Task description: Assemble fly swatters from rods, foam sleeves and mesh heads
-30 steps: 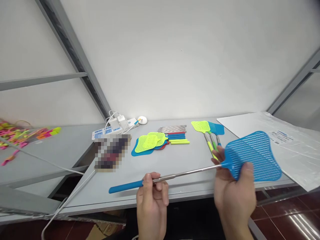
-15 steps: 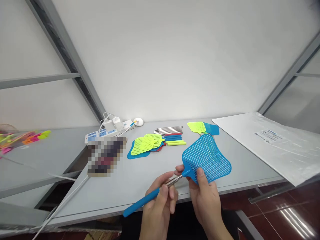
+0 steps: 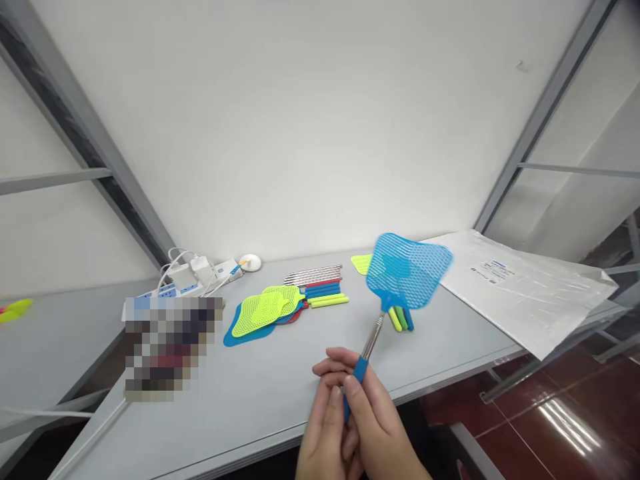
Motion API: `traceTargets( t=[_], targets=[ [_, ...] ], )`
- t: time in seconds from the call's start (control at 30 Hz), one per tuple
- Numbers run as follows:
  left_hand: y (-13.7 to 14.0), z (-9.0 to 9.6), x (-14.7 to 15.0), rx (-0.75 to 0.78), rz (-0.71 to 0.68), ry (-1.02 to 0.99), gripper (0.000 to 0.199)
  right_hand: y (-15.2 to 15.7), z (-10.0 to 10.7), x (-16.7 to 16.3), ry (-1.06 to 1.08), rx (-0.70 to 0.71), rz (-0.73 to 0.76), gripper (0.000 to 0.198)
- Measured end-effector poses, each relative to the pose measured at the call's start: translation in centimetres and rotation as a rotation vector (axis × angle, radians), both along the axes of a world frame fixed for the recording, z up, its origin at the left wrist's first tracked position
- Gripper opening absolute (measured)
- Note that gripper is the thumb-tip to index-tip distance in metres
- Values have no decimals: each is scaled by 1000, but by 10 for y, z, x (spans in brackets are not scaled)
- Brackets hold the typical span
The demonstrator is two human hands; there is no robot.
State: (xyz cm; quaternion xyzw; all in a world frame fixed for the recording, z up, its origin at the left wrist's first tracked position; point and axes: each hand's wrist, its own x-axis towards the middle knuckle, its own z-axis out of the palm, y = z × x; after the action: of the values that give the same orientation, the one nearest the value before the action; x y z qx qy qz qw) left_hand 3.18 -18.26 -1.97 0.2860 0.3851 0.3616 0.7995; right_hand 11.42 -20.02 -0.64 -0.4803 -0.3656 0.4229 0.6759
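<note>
A blue fly swatter point(image 3: 410, 272) stands tilted up and to the right in front of me. It has a mesh head, a short silver metal rod point(image 3: 372, 339) and a blue handle point(image 3: 361, 371). My right hand point(image 3: 377, 423) is closed around the handle, its thumb lying along it. Against it, my left hand point(image 3: 324, 427) is closed on the handle's lower end, which the fingers partly hide. Behind the mesh head lie swatters with yellow, green and blue handles point(image 3: 402, 319), and a yellow swatter head point(image 3: 361, 264) peeks out.
Yellow, blue and red swatter heads point(image 3: 265, 312) overlap left of centre, beside coloured handles point(image 3: 325, 292) and metal rods point(image 3: 315, 275). A power strip point(image 3: 187, 290) with chargers stands at the back left, with a pixelated object point(image 3: 173, 347) before it. A white package point(image 3: 500, 280) covers the table's right side.
My right hand has gone from the mesh head to the handle, beside my left. The swatter now points more upward, its rod more upright. The view has shifted right.
</note>
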Motion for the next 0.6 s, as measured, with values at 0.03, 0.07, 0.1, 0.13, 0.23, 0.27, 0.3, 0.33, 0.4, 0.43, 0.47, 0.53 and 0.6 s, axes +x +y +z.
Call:
traceTargets(
  t=[0.03, 0.07, 0.1, 0.13, 0.23, 0.27, 0.3, 0.33, 0.4, 0.43, 0.47, 0.53, 0.6],
  targets=[
    [-2, -1, 5, 27, 7, 22, 50, 0, -1, 0, -9, -30, -10, 40],
    [-3, -2, 8, 113, 11, 39, 48, 0, 0, 4, -30, -54, -29, 40],
    [-2, -2, 9, 245, 18, 59, 45, 1, 2, 12, -67, -64, -65, 41],
    [0, 0, 9, 391, 36, 94, 42, 2, 4, 24, -118, -69, -122, 42],
    [10, 8, 0, 725, 160, 265, 30, 3, 15, 74, -412, -87, -461, 45],
    [16, 11, -5, 788, 210, 323, 26, 4, 18, 93, -530, -148, -552, 46],
    [22, 14, -12, 834, 255, 368, 23, 6, 20, 112, -659, -221, -611, 48],
    [29, 16, -20, 872, 290, 403, 21, 9, 21, 129, -776, -305, -640, 51],
    [46, 17, -38, 934, 347, 473, 20, 18, 20, 158, -943, -516, -646, 54],
    [55, 15, -49, 969, 366, 524, 21, 24, 18, 169, -1004, -603, -646, 56],
    [64, 14, -59, 999, 378, 578, 21, 31, 16, 178, -1030, -643, -636, 57],
    [79, 9, -79, 1023, 416, 658, 23, 45, 13, 187, -1065, -688, -606, 55],
    [90, 5, -94, 983, 466, 692, 26, 58, 11, 188, -1093, -706, -558, 53]
  ],
)
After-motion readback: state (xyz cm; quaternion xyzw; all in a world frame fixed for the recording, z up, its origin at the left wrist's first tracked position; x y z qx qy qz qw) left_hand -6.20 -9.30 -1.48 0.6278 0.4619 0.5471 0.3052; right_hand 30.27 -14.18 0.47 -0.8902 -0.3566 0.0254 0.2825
